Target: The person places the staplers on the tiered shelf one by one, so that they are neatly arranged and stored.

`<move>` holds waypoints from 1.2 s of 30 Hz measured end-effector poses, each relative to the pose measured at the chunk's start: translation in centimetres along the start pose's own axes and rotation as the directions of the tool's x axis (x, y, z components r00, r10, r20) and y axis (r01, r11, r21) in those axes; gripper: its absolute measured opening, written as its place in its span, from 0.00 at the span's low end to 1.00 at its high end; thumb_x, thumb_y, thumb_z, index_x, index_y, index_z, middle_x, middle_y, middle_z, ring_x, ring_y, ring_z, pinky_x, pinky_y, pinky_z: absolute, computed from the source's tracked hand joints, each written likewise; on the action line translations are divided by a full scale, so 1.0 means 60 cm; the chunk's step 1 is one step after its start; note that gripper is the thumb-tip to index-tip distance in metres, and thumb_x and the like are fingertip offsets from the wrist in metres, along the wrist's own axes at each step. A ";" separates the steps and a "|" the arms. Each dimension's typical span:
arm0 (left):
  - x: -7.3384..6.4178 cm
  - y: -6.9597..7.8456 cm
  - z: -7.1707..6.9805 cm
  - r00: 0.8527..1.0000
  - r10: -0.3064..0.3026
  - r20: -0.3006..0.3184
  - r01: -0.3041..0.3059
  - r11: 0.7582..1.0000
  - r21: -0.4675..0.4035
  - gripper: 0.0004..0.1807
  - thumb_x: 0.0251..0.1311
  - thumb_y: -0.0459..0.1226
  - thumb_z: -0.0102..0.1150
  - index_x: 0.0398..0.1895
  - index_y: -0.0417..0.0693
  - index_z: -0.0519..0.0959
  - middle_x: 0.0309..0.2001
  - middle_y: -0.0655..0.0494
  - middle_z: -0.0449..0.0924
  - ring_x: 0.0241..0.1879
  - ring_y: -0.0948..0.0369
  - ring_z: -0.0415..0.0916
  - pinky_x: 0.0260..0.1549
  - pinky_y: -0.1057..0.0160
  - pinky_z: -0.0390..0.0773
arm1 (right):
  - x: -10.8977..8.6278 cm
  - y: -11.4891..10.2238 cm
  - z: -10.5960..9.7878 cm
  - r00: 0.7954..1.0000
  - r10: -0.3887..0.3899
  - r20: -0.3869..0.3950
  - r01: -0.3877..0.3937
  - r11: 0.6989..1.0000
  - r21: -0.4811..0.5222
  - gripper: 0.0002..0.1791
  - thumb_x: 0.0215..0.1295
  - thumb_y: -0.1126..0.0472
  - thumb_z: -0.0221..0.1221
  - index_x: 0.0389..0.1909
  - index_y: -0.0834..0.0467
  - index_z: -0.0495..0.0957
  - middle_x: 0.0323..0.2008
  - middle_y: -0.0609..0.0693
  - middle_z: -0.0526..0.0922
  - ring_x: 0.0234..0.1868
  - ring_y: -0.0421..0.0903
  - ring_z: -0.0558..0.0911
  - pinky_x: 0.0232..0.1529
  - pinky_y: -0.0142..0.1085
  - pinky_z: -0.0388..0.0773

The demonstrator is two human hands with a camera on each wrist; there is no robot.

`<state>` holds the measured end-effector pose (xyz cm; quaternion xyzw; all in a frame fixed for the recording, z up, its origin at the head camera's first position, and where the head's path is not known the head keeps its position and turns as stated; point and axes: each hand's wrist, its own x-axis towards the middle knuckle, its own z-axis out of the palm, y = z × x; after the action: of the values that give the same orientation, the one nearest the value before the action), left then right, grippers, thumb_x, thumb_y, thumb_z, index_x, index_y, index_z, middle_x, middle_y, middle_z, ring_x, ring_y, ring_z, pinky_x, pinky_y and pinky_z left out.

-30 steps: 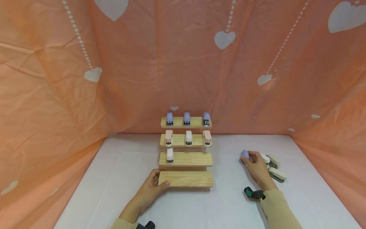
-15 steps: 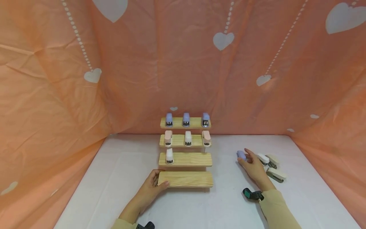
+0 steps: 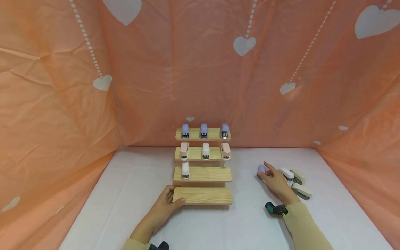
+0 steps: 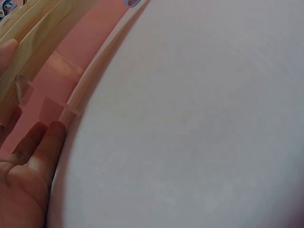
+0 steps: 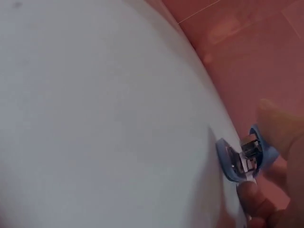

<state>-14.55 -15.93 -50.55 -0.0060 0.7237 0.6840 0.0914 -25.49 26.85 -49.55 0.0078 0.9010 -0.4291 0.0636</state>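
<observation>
At the left end of the lowest board, my left hand (image 3: 167, 202) grips the wooden tiered rack (image 3: 203, 196), thumb over the front edge. In the left wrist view, its fingers (image 4: 46, 147) are beside a clear plastic support. On the right side of the table, my right hand (image 3: 276, 180) holds a small purple stapler (image 3: 261, 168) between thumb and fingers. The right wrist view shows that stapler's metal mouth (image 5: 247, 159), close to the white tabletop. Purple staplers (image 3: 203, 131) stand on the top board, pink and white ones (image 3: 205, 151) on the second, and a white stapler (image 3: 185, 170) on the third.
Just right of my right hand lie a white stapler (image 3: 287, 174) and two cream staplers (image 3: 301, 191). An orange curtain (image 3: 200, 69) with white hearts hangs behind the white table (image 3: 131, 180) and along its sides.
My right hand has shifted a little to the left with the purple stapler, away from the white and cream staplers. The left hand stays on the rack.
</observation>
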 end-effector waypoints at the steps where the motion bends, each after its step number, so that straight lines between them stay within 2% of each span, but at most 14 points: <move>1: 0.000 0.001 0.000 1.000 0.001 0.001 -0.001 1.000 0.000 0.35 0.54 0.46 0.70 0.61 0.47 0.65 0.69 0.46 0.61 0.72 0.49 0.50 0.69 0.48 0.51 | 0.002 -0.002 -0.001 1.000 0.001 0.004 -0.001 1.000 -0.019 0.49 0.62 0.32 0.54 0.75 0.55 0.51 0.53 0.59 0.70 0.52 0.55 0.68 0.54 0.49 0.67; 5: 0.001 0.001 0.001 1.000 0.006 0.003 -0.006 1.000 -0.002 0.35 0.54 0.45 0.70 0.61 0.47 0.65 0.70 0.45 0.61 0.72 0.49 0.50 0.69 0.49 0.51 | 0.009 -0.006 -0.001 1.000 0.018 0.019 -0.018 0.999 -0.033 0.50 0.60 0.31 0.56 0.74 0.56 0.53 0.54 0.60 0.69 0.54 0.56 0.67 0.57 0.54 0.66; 12: -0.002 0.001 -0.002 1.000 0.004 -0.001 -0.004 1.000 0.011 0.35 0.53 0.46 0.70 0.61 0.48 0.65 0.70 0.45 0.61 0.72 0.48 0.51 0.69 0.49 0.53 | 0.005 -0.006 0.009 0.997 0.080 -0.015 -0.079 0.996 0.046 0.53 0.54 0.29 0.60 0.69 0.63 0.59 0.59 0.62 0.69 0.58 0.58 0.67 0.59 0.54 0.64; 16: -0.002 0.000 -0.001 1.000 0.006 0.004 -0.006 1.000 0.011 0.34 0.54 0.46 0.70 0.61 0.47 0.65 0.70 0.44 0.61 0.72 0.48 0.50 0.69 0.48 0.52 | -0.009 -0.002 0.014 0.999 0.051 -0.017 -0.050 0.999 0.019 0.53 0.53 0.29 0.61 0.68 0.63 0.60 0.64 0.64 0.65 0.66 0.63 0.60 0.65 0.61 0.55; 19: -0.003 0.001 0.000 1.000 0.011 0.007 -0.012 1.000 0.008 0.34 0.54 0.45 0.70 0.61 0.47 0.65 0.69 0.44 0.61 0.72 0.48 0.51 0.69 0.48 0.52 | -0.022 -0.002 0.016 1.000 0.010 -0.008 -0.010 1.000 0.010 0.51 0.56 0.31 0.61 0.68 0.64 0.59 0.66 0.67 0.62 0.68 0.65 0.58 0.66 0.62 0.54; 22: -0.003 0.001 0.000 1.000 0.015 0.003 -0.015 1.000 0.006 0.34 0.54 0.45 0.70 0.61 0.46 0.65 0.69 0.44 0.61 0.72 0.48 0.51 0.69 0.48 0.52 | -0.034 -0.007 0.018 1.000 -0.017 -0.007 0.017 1.000 -0.003 0.49 0.57 0.33 0.61 0.68 0.64 0.60 0.62 0.66 0.66 0.64 0.63 0.64 0.63 0.59 0.63; 26: -0.002 -0.001 -0.001 1.000 0.012 0.003 -0.012 1.000 0.002 0.35 0.54 0.45 0.70 0.61 0.46 0.64 0.69 0.44 0.62 0.72 0.48 0.51 0.69 0.47 0.52 | -0.049 -0.024 0.026 0.999 -0.037 0.012 0.038 0.999 -0.025 0.47 0.56 0.35 0.63 0.66 0.63 0.63 0.53 0.61 0.74 0.52 0.55 0.73 0.47 0.45 0.76; 28: -0.001 -0.001 -0.001 1.000 0.012 0.008 -0.012 1.000 0.000 0.35 0.54 0.46 0.70 0.61 0.46 0.64 0.69 0.44 0.62 0.71 0.48 0.52 0.69 0.47 0.52 | -0.058 -0.036 0.030 0.999 -0.052 0.011 0.052 0.999 -0.012 0.45 0.56 0.36 0.65 0.65 0.62 0.65 0.52 0.59 0.75 0.48 0.51 0.75 0.40 0.38 0.77; 30: 0.000 -0.002 -0.002 1.000 0.011 0.012 -0.011 1.000 0.002 0.35 0.54 0.46 0.70 0.61 0.46 0.64 0.69 0.44 0.62 0.71 0.48 0.52 0.69 0.48 0.52 | -0.067 -0.052 0.033 0.998 -0.069 -0.001 0.069 0.998 0.007 0.44 0.56 0.37 0.65 0.65 0.61 0.64 0.53 0.58 0.74 0.48 0.50 0.76 0.37 0.34 0.78; 33: 0.000 -0.001 -0.001 1.000 0.012 0.009 -0.012 1.000 0.011 0.35 0.54 0.46 0.70 0.61 0.46 0.64 0.69 0.44 0.62 0.71 0.48 0.52 0.69 0.48 0.52 | -0.081 -0.077 0.038 0.991 -0.127 -0.047 0.129 0.990 0.050 0.41 0.56 0.40 0.67 0.64 0.59 0.65 0.54 0.57 0.75 0.46 0.48 0.77 0.37 0.33 0.78; 36: 0.000 -0.001 0.000 1.000 0.011 -0.004 -0.011 1.000 0.020 0.35 0.53 0.46 0.70 0.61 0.47 0.65 0.70 0.44 0.61 0.72 0.48 0.50 0.69 0.48 0.51 | -0.091 -0.099 0.044 0.967 -0.226 -0.114 0.236 0.969 0.077 0.36 0.55 0.45 0.69 0.58 0.59 0.68 0.49 0.55 0.78 0.42 0.47 0.78 0.38 0.34 0.77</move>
<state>-14.54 -15.93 -50.60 -0.0024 0.7308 0.6771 0.0861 -20.18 21.26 -45.97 -0.0720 0.8777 -0.4725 -0.0342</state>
